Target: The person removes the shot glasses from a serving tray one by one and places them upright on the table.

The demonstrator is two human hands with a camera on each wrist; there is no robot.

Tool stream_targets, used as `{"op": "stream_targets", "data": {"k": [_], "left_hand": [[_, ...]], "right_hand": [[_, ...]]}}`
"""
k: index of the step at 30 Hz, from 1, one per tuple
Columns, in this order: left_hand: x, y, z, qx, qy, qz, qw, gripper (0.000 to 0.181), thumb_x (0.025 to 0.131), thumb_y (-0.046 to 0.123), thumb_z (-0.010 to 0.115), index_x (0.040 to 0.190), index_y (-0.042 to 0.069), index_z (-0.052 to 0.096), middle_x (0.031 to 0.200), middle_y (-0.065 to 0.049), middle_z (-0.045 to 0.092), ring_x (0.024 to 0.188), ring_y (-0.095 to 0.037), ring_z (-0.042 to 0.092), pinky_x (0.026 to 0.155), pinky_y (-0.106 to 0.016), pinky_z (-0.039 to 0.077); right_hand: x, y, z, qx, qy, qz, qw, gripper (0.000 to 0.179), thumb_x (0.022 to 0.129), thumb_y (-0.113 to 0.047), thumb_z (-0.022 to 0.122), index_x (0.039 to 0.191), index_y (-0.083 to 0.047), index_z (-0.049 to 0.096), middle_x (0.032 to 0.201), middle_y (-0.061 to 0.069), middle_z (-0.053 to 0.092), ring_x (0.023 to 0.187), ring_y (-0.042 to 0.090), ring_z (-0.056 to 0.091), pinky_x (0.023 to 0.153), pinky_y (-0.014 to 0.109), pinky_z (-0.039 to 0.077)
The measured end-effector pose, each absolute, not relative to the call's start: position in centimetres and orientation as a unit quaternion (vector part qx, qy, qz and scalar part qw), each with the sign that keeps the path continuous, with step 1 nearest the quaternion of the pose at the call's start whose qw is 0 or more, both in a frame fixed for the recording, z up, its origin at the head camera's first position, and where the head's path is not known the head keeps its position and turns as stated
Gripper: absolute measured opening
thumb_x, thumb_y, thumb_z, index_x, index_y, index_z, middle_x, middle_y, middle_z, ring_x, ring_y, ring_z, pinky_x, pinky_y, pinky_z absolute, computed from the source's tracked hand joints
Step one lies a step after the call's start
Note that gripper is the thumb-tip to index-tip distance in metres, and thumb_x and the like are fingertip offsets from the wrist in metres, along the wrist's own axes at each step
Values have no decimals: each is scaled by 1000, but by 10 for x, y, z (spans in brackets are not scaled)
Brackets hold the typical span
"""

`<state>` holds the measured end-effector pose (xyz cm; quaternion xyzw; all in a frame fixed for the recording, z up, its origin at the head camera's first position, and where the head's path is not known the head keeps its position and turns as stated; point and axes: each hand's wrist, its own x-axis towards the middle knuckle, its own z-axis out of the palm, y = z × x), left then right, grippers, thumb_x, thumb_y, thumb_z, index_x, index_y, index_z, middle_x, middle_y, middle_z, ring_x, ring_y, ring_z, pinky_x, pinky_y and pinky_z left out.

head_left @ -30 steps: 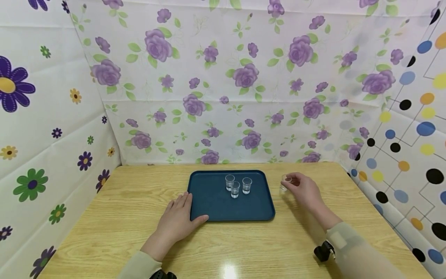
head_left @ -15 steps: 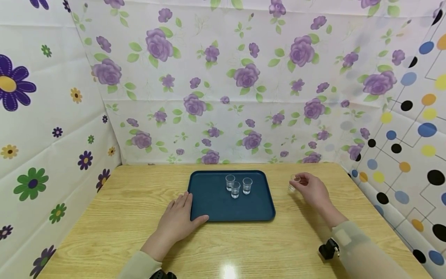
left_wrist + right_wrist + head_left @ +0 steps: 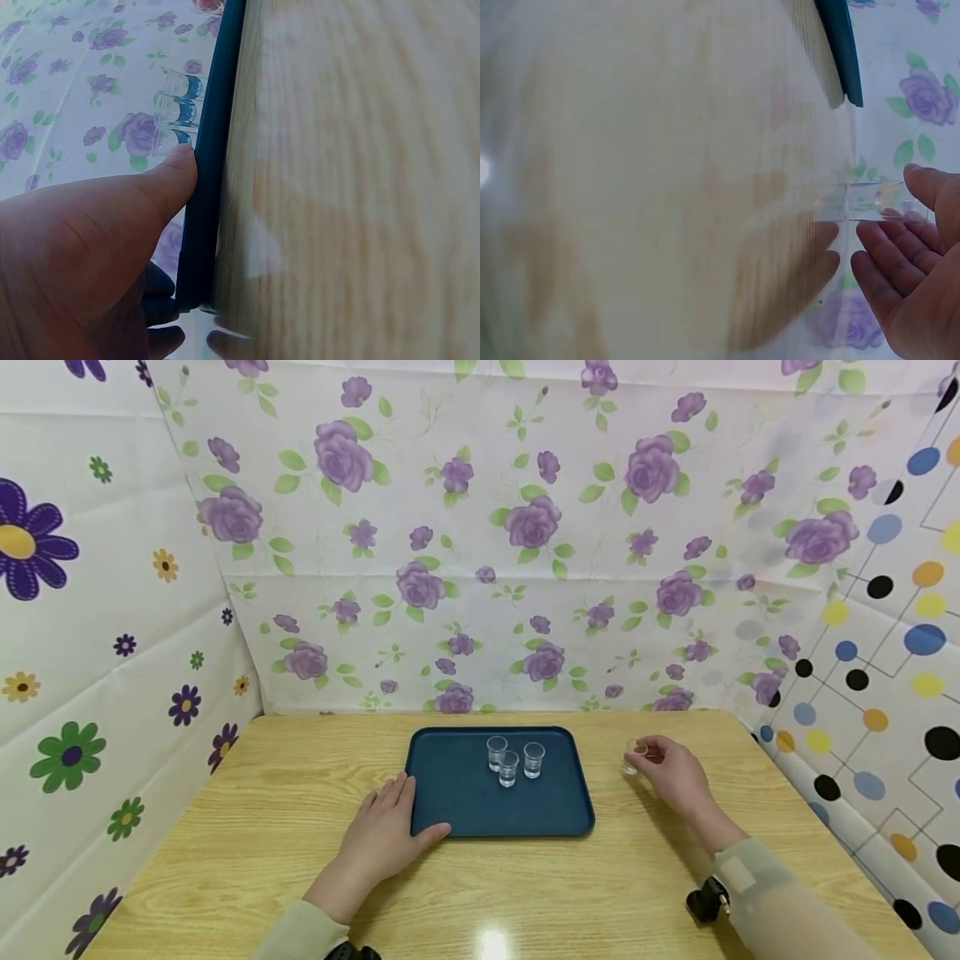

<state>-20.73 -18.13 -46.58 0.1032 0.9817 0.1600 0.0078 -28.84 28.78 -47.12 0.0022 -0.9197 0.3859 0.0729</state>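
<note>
Right hand [image 3: 675,777] pinching lone shot glass [image 3: 874,199]!

Off the right edge of the dark blue tray [image 3: 461,810], toward the table [image 3: 525,893]'s far-right corner, thumb and fingers are clamping that glass, and it's standing upright. Three more shot glasses [image 3: 508,770] are clustering toward the tray's far edge. The left hand [image 3: 381,837], fingers extended, is resting at the near-left corner.

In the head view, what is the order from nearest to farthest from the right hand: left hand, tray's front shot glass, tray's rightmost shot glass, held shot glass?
1. Held shot glass: in the right hand.
2. Rightmost shot glass: on the tray.
3. Front shot glass: just left of that.
4. Left hand: at the tray's left edge.
</note>
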Motion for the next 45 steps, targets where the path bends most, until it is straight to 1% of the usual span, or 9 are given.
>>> {"op": "stream_targets", "data": {"k": [10, 14, 17, 21, 27, 30, 35, 40, 45], "left_hand": [[-208, -182, -466, 101, 981, 164, 9, 107, 102, 70, 67, 169, -7, 35, 175, -28, 33, 163, -48, 29, 133, -64, 22], [-208, -182, -467, 102, 981, 165, 9, 108, 102, 71, 67, 169, -7, 35, 175, -28, 33, 163, -48, 29, 133, -64, 21], [-208, -183, -467, 102, 981, 164, 8, 108, 102, 71, 67, 169, -7, 35, 175, -28, 33, 163, -48, 29, 133, -64, 22], [-207, -183, -467, 101, 981, 162, 5, 107, 102, 70, 67, 169, -8, 35, 175, -28, 33, 163, -47, 30, 133, -64, 22], [-208, -183, -469, 101, 982, 161, 5, 107, 103, 70, 67, 169, -7, 35, 175, -28, 33, 163, -47, 29, 133, -64, 22], [-209, -182, -471, 101, 982, 161, 6, 106, 103, 70, 67, 169, -7, 35, 175, -28, 33, 163, -47, 29, 134, -64, 21], [-210, -182, -472, 100, 982, 160, 8, 107, 103, 71, 66, 169, -6, 35, 175, -27, 33, 163, -47, 29, 134, -64, 21], [-209, -183, -472, 102, 982, 160, 4, 106, 102, 71, 66, 169, -6, 36, 175, -27, 34, 163, -47, 30, 133, -65, 22], [-209, -182, -471, 99, 982, 161, 6, 106, 103, 71, 67, 169, -6, 36, 175, -27, 33, 163, -47, 30, 133, -65, 21]], "right_hand": [[-289, 288, -473, 9, -918, 390, 72, 59, 111, -41, 71, 148, 4, 63, 138, 24, 68, 125, 41, 66, 99, 56, 59], [-288, 290, -473, 13, -913, 404, 53, 73, 111, -43, 71, 161, 6, 50, 148, 27, 62, 134, 45, 61, 106, 59, 57], [-287, 289, -471, 22, -909, 414, 40, 86, 110, -46, 71, 169, 5, 35, 161, 30, 51, 148, 49, 50, 116, 64, 49], [-284, 283, -462, 37, -912, 406, 42, 96, 108, -51, 72, 174, 2, 26, 172, 29, 38, 157, 51, 36, 122, 69, 40], [-279, 261, -447, 65, -914, 396, 64, 98, 106, -52, 74, 175, -3, 26, 175, 25, 35, 157, 51, 36, 120, 71, 41], [-277, 248, -442, 79, -913, 393, 72, 95, 106, -50, 76, 175, -6, 29, 175, 23, 36, 156, 50, 38, 119, 70, 44], [-277, 225, -436, 105, -916, 380, 78, 90, 105, -48, 77, 173, -6, 35, 173, 23, 40, 158, 48, 37, 121, 70, 41], [-277, 203, -437, 123, -909, 392, 60, 89, 105, -47, 78, 173, -8, 37, 172, 21, 41, 159, 45, 38, 123, 68, 40], [-283, 185, -445, 140, -905, 399, 43, 82, 105, -39, 80, 170, -8, 43, 169, 20, 47, 157, 42, 42, 125, 65, 40]]}}
